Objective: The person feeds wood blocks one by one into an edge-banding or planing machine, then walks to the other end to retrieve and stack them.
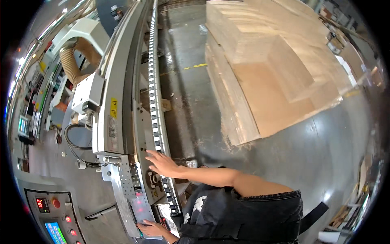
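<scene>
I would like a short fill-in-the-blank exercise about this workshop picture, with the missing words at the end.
1. Beside the right hand, the row of pads alternates black and ____.
2. In the picture, the left hand appears ____ (higher/lower) than the right hand.
3. The warning label is ____.
4. The machine stands to the ____ of the board stack.

Missing words: white; lower; yellow; left.
</scene>
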{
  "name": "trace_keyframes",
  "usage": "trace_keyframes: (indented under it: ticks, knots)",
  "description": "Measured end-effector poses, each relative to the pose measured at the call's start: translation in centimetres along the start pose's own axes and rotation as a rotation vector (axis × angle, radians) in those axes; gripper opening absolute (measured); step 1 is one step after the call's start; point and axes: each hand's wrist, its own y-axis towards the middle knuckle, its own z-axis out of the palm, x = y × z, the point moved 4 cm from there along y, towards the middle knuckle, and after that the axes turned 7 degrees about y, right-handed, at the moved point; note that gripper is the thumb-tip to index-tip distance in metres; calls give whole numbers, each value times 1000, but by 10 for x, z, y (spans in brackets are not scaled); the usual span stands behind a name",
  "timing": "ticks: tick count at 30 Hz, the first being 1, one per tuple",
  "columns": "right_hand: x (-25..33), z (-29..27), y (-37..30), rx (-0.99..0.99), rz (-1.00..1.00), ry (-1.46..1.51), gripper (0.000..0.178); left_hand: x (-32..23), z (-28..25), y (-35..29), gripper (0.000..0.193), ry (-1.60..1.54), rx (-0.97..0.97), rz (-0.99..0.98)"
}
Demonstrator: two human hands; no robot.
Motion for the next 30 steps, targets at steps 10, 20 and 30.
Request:
trace_keyframes:
  ticks: [10, 20, 30]
  knots:
    - [-50, -108, -252, 207, 538, -189, 38, -8, -17, -7, 62, -285, -181, 70]
    - [-42, -179, -343, 63, 631, -160, 43, -129, -81, -63, 59, -1005, -102, 345]
    - [-86, -336, -479, -193, 669, 95, 48, -362, -239, -281, 52, -1483, 522, 701]
